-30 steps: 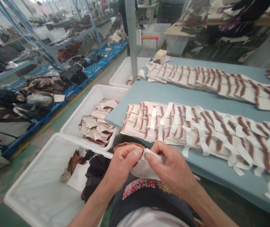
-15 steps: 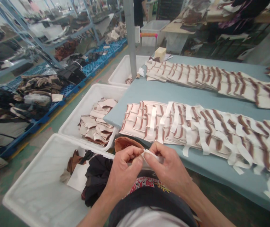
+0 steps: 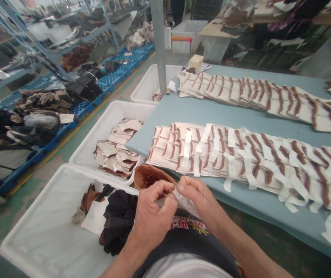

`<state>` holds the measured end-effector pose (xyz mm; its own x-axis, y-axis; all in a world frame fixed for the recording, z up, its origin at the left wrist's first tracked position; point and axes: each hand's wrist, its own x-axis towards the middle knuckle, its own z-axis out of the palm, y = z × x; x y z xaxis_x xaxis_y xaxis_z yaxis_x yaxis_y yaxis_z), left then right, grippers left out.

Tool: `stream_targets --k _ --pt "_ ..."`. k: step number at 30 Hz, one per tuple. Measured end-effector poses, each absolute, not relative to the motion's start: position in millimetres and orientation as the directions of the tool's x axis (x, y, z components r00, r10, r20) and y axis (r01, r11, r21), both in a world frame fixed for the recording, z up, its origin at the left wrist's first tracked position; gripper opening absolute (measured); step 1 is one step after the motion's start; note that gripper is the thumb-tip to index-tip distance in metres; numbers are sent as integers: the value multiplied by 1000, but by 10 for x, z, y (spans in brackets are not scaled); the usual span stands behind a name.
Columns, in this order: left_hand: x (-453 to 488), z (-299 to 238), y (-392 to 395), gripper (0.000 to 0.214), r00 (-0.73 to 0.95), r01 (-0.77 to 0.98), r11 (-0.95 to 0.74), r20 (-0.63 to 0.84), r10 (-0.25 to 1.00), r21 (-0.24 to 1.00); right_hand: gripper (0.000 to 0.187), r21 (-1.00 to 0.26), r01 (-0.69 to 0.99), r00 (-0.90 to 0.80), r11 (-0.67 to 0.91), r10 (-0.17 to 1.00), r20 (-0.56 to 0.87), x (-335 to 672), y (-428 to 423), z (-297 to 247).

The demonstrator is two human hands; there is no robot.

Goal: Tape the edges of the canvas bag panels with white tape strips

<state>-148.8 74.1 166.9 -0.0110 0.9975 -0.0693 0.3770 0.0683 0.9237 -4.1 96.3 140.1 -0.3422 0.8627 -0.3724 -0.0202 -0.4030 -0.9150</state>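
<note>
In front of my body, my left hand (image 3: 153, 210) and my right hand (image 3: 197, 196) pinch the edge of a brown fabric or leather piece (image 3: 146, 177), their fingertips nearly touching. Its whitish side (image 3: 182, 201) hangs below the right fingers. Thumbs and fingers cover the pinched spot, so its detail is hidden. Just beyond the hands, overlapping pale panels with brown edges (image 3: 165, 143) lie in a row on the blue-green table (image 3: 149, 135). White strips (image 3: 187, 144) are draped across many of these panels.
A second row of pale panels (image 3: 226, 89) lies farther back. White bins stand at the left: one bin (image 3: 34, 231) holds dark cloth, another bin (image 3: 91, 139) pale pieces. A grey post (image 3: 160, 50) rises by the table corner. Blue pallets (image 3: 116, 75) carry piled material.
My right hand has shifted slightly, and more of the whitish side shows beneath its fingers. The brown piece has opened out, showing more of its folds.
</note>
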Motion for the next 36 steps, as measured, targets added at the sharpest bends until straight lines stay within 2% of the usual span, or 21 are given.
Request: stream_targets --k 4,9,12,15,18,20,22,25,27,32,36 --pt "-1469 1635 790 18 6 416 63 -72 997 907 39 -875 -123 -373 -469 839 -397 -81 958 1300" --pt "-1531 1616 899 16 74 393 64 -101 992 917 39 -938 5 -322 -348 887 -331 -118 1037 1290" --pt "-1621 1680 958 16 135 389 63 -125 983 919 39 -948 263 -320 -181 910 -262 -65 1152 1367" --pt "-1692 1815 1009 18 208 387 30 -119 971 921 29 -863 506 -231 1 963 -135 54 1278 1513" --pt "-1711 1978 1049 22 280 364 -12 -98 955 931 14 -857 448 -253 254 956 151 173 1370 1721" --pt "-1704 2077 1063 21 295 372 -48 -69 953 927 21 -835 325 -392 444 867 308 218 1418 1865" --pt "-1695 2161 1060 20 301 401 -95 -33 953 911 22 -787 228 -545 574 745 385 230 1469 1983" --pt "-1681 2247 1027 18 313 458 -117 -37 949 881 2 -702 201 -688 684 609 396 219 1547 2089" --pt "-1671 2277 1003 16 317 475 -91 -73 946 875 12 -665 231 -733 710 576 361 219 1576 2112" --pt "-1663 2286 982 15 313 421 -18 -126 941 907 20 -732 251 -756 633 601 260 265 1542 2057" --pt "-1674 2250 955 15 296 475 -40 -117 948 879 20 -760 314 -750 570 640 170 277 1500 2000"
